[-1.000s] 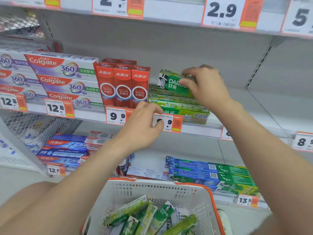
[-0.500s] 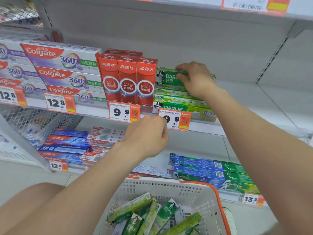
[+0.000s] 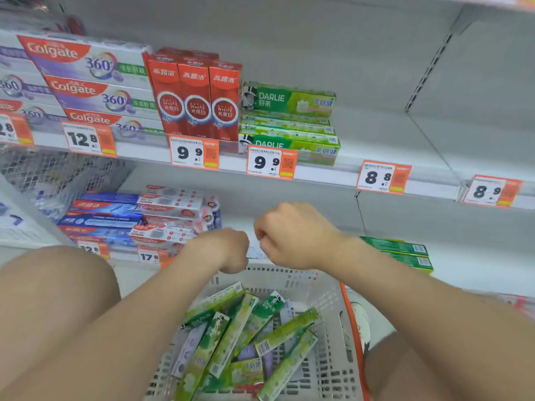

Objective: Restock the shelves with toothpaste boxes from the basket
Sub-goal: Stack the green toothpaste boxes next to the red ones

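- Green cardboard toothpaste boxes [image 3: 240, 328], long and narrow with DARLIE printed in white, lie jumbled at crossing angles in the basket [image 3: 327, 285]. A few lilac boxes [image 3: 188, 350] sit among them.
- That basket is white plastic lattice with an orange rim and sits directly below your hands.
- A shelf stack [image 3: 289, 125] of the same green boxes lies flat on the upper shelf [image 3: 376, 146]. It touches the red boxes [image 3: 197, 96] on its left, and its top box faces out.
- Your left hand [image 3: 224, 250] is over the basket's far rim, fingers curled into a fist with nothing in it.
- Your right hand [image 3: 292, 235] is just beside it, not touching, likewise fisted and holding nothing.
- The red boxes stand upright and read WHITE inside a circle. Left of them, the Colgate boxes [image 3: 86, 82] read "Colgate 360°".
- The orange-and-white price tags along the shelf edge read 12.8 [image 3: 89, 138], 9.9 [image 3: 194, 151], 9.9 [image 3: 270, 163], 8.8 [image 3: 382, 178] and 8.9 [image 3: 492, 191].
- On the lower shelf there are blue boxes [image 3: 101, 215] at left and green boxes with barcodes [image 3: 399, 250] at right. The smaller print is too blurred to read.
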The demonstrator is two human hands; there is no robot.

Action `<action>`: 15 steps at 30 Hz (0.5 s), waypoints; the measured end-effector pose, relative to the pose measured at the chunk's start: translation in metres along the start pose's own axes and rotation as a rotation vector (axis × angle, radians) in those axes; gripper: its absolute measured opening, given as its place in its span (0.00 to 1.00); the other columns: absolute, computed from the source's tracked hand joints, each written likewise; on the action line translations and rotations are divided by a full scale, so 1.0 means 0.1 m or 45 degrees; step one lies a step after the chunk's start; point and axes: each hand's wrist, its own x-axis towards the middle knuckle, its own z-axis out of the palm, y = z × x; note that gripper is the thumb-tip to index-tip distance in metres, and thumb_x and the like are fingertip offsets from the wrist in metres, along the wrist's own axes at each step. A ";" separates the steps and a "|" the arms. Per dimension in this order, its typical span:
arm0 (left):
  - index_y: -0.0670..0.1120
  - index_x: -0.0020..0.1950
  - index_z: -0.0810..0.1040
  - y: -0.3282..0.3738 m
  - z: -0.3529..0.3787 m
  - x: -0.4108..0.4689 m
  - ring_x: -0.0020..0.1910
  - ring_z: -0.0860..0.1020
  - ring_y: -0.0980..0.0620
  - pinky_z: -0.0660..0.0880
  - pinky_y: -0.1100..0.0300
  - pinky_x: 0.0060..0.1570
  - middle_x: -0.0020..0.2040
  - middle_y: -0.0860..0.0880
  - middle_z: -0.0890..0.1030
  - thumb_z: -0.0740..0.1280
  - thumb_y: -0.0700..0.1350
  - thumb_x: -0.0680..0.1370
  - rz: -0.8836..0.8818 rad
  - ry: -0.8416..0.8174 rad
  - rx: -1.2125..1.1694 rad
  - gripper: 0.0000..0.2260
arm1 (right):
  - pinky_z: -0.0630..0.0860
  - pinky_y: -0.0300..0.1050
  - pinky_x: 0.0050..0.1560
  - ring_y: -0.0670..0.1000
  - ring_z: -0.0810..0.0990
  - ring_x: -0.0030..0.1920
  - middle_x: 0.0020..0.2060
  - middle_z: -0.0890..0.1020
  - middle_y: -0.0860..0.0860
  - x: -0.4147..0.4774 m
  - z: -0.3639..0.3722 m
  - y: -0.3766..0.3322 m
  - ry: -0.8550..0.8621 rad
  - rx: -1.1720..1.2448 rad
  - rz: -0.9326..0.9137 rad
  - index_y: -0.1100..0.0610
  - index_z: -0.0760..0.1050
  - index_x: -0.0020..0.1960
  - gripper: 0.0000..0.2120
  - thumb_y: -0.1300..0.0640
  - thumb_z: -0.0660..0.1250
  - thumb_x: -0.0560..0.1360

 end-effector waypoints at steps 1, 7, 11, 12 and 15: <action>0.47 0.68 0.77 -0.01 0.12 0.04 0.58 0.80 0.43 0.80 0.47 0.58 0.62 0.45 0.79 0.60 0.45 0.81 -0.015 -0.078 0.031 0.16 | 0.70 0.48 0.38 0.61 0.81 0.47 0.46 0.83 0.55 -0.08 0.08 -0.06 -0.065 0.027 -0.010 0.51 0.81 0.53 0.11 0.54 0.61 0.77; 0.42 0.60 0.78 0.07 0.78 0.25 0.51 0.81 0.44 0.80 0.50 0.50 0.50 0.42 0.78 0.65 0.40 0.79 -0.089 -0.227 0.043 0.10 | 0.71 0.49 0.40 0.61 0.82 0.50 0.51 0.81 0.56 -0.21 0.49 -0.20 -0.246 0.022 -0.020 0.53 0.81 0.60 0.14 0.56 0.60 0.79; 0.45 0.73 0.72 0.15 1.45 0.49 0.66 0.75 0.41 0.77 0.45 0.63 0.71 0.42 0.71 0.70 0.58 0.79 -0.211 -0.220 -0.206 0.28 | 0.73 0.48 0.39 0.61 0.82 0.47 0.51 0.80 0.56 -0.12 0.63 -0.19 -0.318 0.008 -0.045 0.53 0.80 0.60 0.14 0.58 0.60 0.79; 0.44 0.76 0.68 0.18 1.63 0.54 0.72 0.71 0.39 0.74 0.44 0.67 0.77 0.41 0.66 0.69 0.62 0.78 -0.248 -0.217 -0.263 0.33 | 0.72 0.48 0.38 0.61 0.81 0.47 0.51 0.80 0.56 -0.08 0.65 -0.17 -0.319 0.003 -0.050 0.53 0.80 0.60 0.14 0.58 0.60 0.79; 0.42 0.85 0.47 0.23 2.10 0.70 0.82 0.56 0.37 0.67 0.40 0.75 0.85 0.40 0.45 0.64 0.72 0.76 -0.308 -0.207 -0.297 0.51 | 0.69 0.48 0.39 0.61 0.80 0.48 0.54 0.79 0.56 0.03 0.68 -0.07 -0.335 -0.011 -0.047 0.53 0.79 0.63 0.16 0.59 0.60 0.79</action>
